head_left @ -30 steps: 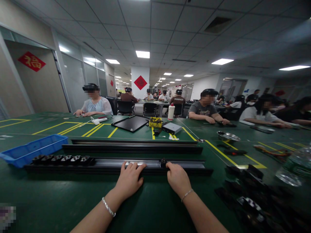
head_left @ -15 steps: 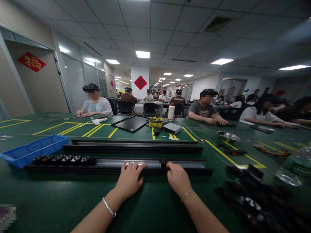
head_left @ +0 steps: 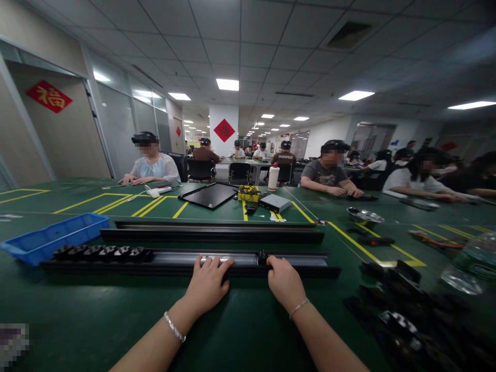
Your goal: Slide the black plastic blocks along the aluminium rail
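Note:
A long black rail with a grey inner channel lies across the green table in front of me. Several black modules with pale, metallic-looking tops sit in a row in its left part. My left hand rests over the rail's middle, fingers stretched and spread across the channel, gripping nothing. Farther right in the same channel stands a single small black module. The curled fingers of my right hand press at its right side, their tips partly hidden.
A second black rail lies parallel behind. At left is a blue tray. Dark parts are heaped at right beside a clear bottle. Farther back are a metal bowl, a flat black panel and seated co-workers.
My view has shifted very slightly. Both hands, the rail and the small module keep almost the same places relative to each other.

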`<state>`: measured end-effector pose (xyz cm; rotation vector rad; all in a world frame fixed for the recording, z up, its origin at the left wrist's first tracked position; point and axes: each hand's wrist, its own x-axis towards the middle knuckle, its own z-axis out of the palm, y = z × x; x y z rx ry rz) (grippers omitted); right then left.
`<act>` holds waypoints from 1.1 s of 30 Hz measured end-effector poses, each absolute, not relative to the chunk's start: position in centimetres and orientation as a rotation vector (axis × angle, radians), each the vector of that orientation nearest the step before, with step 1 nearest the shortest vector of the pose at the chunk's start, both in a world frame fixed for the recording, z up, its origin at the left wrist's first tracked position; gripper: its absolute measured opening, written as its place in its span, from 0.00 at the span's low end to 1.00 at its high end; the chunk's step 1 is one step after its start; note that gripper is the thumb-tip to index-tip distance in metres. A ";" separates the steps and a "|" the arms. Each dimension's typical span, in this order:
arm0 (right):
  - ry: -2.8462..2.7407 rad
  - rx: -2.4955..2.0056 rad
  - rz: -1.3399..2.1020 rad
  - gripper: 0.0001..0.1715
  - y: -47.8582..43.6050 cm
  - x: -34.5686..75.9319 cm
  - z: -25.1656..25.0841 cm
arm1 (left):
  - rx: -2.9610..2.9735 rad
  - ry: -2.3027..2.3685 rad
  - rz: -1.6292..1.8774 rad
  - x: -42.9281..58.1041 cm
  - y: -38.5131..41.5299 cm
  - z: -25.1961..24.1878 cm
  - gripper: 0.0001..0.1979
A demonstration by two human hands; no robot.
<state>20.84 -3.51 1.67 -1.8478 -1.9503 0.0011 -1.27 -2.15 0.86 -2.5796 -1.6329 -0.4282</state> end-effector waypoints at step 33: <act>-1.896 -2.008 -0.048 0.14 -3.8 21.3 2.6 | -2.572 -1.628 -0.437 -1.2 -2.4 1.1 0.25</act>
